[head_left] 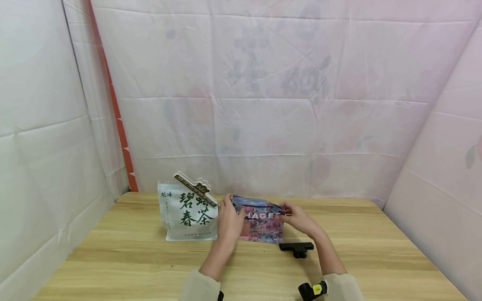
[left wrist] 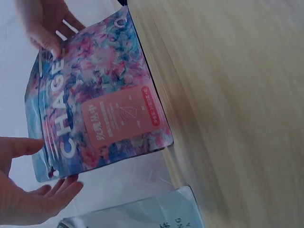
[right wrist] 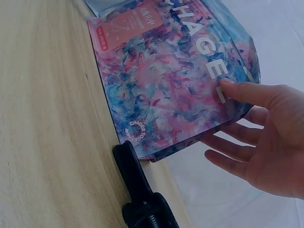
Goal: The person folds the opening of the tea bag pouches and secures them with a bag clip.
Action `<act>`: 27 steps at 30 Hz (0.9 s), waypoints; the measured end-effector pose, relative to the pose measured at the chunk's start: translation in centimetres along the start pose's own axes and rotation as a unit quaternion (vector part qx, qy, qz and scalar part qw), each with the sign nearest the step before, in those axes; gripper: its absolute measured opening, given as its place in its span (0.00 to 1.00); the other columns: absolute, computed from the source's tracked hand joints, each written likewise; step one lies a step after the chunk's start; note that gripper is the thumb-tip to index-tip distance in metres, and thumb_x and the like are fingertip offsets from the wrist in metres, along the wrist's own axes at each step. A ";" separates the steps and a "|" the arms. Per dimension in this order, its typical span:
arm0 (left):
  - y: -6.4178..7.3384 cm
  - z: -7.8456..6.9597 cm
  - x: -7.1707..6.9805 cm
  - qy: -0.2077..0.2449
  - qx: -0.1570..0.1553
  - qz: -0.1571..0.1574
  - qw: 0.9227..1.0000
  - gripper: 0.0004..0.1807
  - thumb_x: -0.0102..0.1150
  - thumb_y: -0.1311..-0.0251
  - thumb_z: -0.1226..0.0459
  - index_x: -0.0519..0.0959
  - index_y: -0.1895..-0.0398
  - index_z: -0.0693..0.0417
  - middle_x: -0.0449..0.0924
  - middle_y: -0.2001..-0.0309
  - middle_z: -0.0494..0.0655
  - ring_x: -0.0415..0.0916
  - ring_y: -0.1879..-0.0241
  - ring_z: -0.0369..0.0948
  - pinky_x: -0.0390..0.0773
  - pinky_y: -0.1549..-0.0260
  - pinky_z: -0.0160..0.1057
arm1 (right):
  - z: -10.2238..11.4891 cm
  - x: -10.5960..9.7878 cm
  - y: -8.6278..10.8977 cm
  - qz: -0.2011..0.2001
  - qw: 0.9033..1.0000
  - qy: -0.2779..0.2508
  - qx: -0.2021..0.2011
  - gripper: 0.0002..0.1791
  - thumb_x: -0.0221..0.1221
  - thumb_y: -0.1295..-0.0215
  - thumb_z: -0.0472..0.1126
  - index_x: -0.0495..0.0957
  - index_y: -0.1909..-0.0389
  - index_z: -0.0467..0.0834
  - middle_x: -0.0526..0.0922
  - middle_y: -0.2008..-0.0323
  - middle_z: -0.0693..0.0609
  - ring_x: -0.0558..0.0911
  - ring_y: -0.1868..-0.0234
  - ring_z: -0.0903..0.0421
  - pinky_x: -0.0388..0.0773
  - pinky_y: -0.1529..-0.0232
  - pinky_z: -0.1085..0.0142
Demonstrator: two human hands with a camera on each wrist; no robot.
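A colourful pink-and-blue pouch [head_left: 263, 228] with white "CHAGEE" lettering stands upright on the table, its top edge leaning back. My left hand [head_left: 229, 221] holds its left side near the top, thumb across the front face [left wrist: 71, 118] and fingers round the side edge. At the opposite side my right hand [head_left: 299, 218] pinches the upper edge, its thumb on the lettering and the other fingers behind, as the right wrist view shows [right wrist: 280, 137]. A black clip [head_left: 296, 248] lies on the table just in front of the pouch's lower right corner.
To the left stands a pale tea bag [head_left: 175, 221] with green characters, a large clip [head_left: 196, 188] slanting across its top right corner. White cloth walls [head_left: 263, 125] rise behind the wooden table [head_left: 361, 251] and along both sides.
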State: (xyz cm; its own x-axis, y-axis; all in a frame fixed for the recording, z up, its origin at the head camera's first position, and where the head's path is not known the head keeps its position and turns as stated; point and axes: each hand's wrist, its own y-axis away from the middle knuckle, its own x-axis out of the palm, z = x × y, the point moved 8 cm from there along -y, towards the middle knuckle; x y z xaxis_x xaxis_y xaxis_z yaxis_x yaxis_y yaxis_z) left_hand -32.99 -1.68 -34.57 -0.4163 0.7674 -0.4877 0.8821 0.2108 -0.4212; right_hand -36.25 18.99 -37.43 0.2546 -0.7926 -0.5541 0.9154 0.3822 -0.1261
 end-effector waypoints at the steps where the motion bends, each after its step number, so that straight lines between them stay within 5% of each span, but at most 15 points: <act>1: 0.0 -0.4 -0.1 -0.011 0.016 -0.010 1.000 0.30 0.64 0.48 0.67 0.63 0.43 0.66 0.68 0.49 0.62 0.68 0.50 0.56 0.70 0.54 0.51 | 0.1 0.0 0.0 -0.001 1.000 -0.005 -0.001 0.17 0.55 0.36 0.34 0.68 0.49 0.30 0.74 0.57 0.42 0.72 0.51 0.40 0.73 0.57 0.49; 5: 0.2 -2.3 -0.1 -0.089 0.100 -0.029 0.991 0.33 0.64 0.47 0.63 0.62 0.41 0.66 0.64 0.45 0.61 0.62 0.44 0.54 0.64 0.45 0.49 | 0.4 -0.3 0.2 -0.004 1.000 -0.020 -0.007 0.20 0.56 0.35 0.40 0.68 0.48 0.32 0.73 0.53 0.42 0.72 0.49 0.42 0.72 0.54 0.50; 10: 0.0 -5.1 1.2 -0.170 0.229 -0.030 0.958 0.28 0.63 0.46 0.59 0.68 0.44 0.63 0.70 0.48 0.56 0.63 0.44 0.50 0.58 0.41 0.48 | 0.6 -0.5 0.4 0.002 0.999 -0.051 -0.005 0.24 0.52 0.32 0.47 0.67 0.44 0.33 0.72 0.49 0.40 0.70 0.47 0.42 0.65 0.47 0.46; 13: -0.3 -6.0 2.3 -0.201 0.269 -0.009 0.942 0.20 0.62 0.44 0.58 0.74 0.50 0.56 0.74 0.53 0.49 0.67 0.47 0.46 0.55 0.39 0.47 | 0.4 -0.6 0.3 0.009 0.996 -0.085 -0.001 0.26 0.47 0.30 0.50 0.67 0.43 0.33 0.70 0.46 0.38 0.66 0.42 0.40 0.56 0.42 0.43; 21: -0.7 -5.9 5.1 -0.294 0.282 0.059 0.911 0.08 0.52 0.36 0.54 0.80 0.61 0.41 0.79 0.60 0.35 0.73 0.55 0.36 0.63 0.45 0.41 | 0.5 -0.6 0.5 0.030 0.995 -0.092 -0.012 0.25 0.45 0.28 0.46 0.65 0.41 0.30 0.69 0.43 0.36 0.63 0.39 0.39 0.51 0.40 0.42; 27: -0.6 -5.9 5.3 -0.273 0.275 0.059 0.920 0.08 0.52 0.36 0.55 0.81 0.63 0.40 0.80 0.63 0.34 0.75 0.60 0.34 0.67 0.55 0.38 | 0.7 -0.5 0.7 0.035 0.997 -0.059 -0.023 0.23 0.46 0.28 0.43 0.65 0.41 0.30 0.69 0.44 0.35 0.67 0.42 0.40 0.59 0.43 0.45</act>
State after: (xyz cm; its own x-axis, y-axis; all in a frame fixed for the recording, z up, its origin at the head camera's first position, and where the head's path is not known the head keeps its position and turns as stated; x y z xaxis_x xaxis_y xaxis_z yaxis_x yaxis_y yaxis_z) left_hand -34.41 5.79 -32.38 -0.5061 0.3159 -0.8025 0.7453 -0.3080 -0.5913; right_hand -35.56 19.32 -36.68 0.3545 -0.8126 -0.4626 0.8795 0.4578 -0.1301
